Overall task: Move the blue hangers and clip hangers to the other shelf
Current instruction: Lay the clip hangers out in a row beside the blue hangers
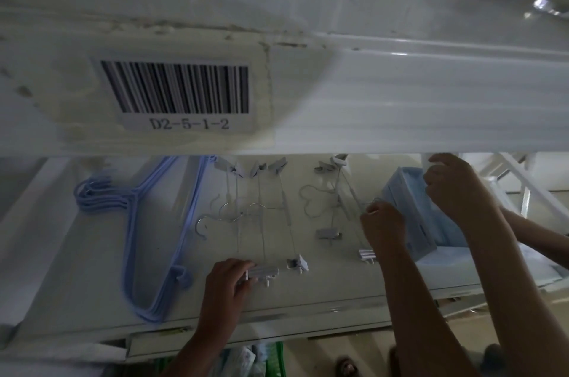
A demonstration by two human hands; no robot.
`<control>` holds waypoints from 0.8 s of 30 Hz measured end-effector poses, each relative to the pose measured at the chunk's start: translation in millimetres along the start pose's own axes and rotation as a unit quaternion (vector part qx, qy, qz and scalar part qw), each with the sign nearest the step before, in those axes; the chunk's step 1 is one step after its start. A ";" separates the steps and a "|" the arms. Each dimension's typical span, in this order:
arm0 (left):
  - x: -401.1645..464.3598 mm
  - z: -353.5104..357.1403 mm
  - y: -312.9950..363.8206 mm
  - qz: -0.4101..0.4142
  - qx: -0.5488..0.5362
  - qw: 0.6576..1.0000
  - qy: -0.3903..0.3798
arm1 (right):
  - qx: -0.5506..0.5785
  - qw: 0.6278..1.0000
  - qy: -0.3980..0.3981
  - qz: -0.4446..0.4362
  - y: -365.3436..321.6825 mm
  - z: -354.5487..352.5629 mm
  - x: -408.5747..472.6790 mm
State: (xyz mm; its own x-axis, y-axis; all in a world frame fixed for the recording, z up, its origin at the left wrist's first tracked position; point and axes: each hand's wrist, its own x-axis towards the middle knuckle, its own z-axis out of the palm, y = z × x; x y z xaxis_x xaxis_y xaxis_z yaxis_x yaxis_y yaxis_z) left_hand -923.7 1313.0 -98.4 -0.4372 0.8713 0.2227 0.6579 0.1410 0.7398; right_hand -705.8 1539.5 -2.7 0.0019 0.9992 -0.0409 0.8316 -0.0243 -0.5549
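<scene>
Midpoint at best: left hand point(229, 279) pinching one clip hanger point(261, 272), right hand point(383, 224) curled on another's hook, blue hangers point(160, 253) leftward, untouched.

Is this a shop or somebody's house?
Probably a stockroom or warehouse, not a house. The white shelf has a barcode label reading D2-5-1-2, and many matching blue hangers and clip hangers lie together like stock.

Low upper shelf point(400, 99) over hangers point(261, 222)
</scene>
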 end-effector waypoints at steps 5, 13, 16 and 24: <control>0.4 -1.3 2.4 -0.002 -0.001 1.000 -0.003 | -0.078 0.992 -0.030 0.096 36.3 -3.1 6.2; 2.2 -2.8 6.8 -0.015 0.012 1.000 -0.010 | -0.078 0.987 -0.089 0.107 44.4 3.5 5.9; 1.3 -2.7 6.9 -0.016 0.012 1.000 -0.011 | -0.097 0.990 -0.091 0.049 46.4 7.9 4.9; 1.1 -3.7 7.6 -0.013 0.015 1.000 -0.011 | 0.028 0.992 -0.109 0.064 37.3 -2.1 8.6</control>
State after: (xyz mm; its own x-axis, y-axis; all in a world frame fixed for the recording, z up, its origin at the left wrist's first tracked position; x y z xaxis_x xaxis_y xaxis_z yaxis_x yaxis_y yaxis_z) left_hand -921.4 1313.4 -90.1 -0.4422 0.8768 0.1892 0.6645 0.1786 0.7256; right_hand -673.6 1547.2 -22.0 -0.0185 0.9571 -0.2890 0.8004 -0.1591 -0.5780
